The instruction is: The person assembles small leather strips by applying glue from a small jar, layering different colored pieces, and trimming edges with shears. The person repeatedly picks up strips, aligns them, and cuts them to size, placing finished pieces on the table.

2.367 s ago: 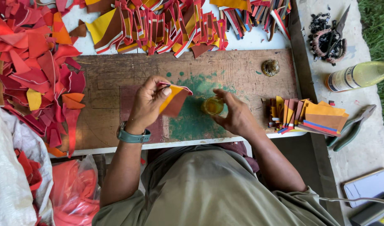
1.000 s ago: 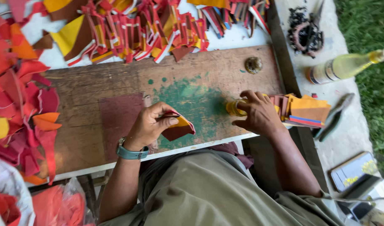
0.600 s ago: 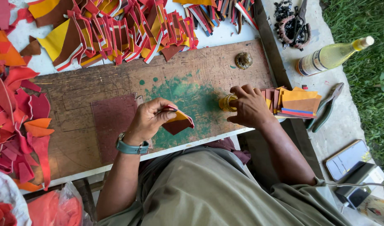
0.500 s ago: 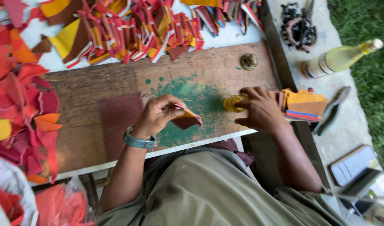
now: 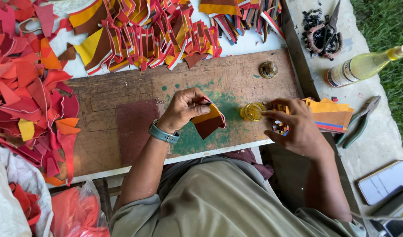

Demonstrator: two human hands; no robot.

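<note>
The folded leather piece (image 5: 209,121), orange over dark brown, is hanging at the frame's centre above the wooden table (image 5: 122,101), its long axis running diagonally, pointed corner aiming lower right. Half a second ago it was sitting lower and flatter; now it is lifting, more opened out. The left hand (image 5: 184,107) is pinching its upper edge in a closed grip. The right hand (image 5: 295,127), fingers loosely curled, is touching the small yellow jar (image 5: 252,111) just right of centre, beside the stack of cut pieces (image 5: 331,115).
</note>
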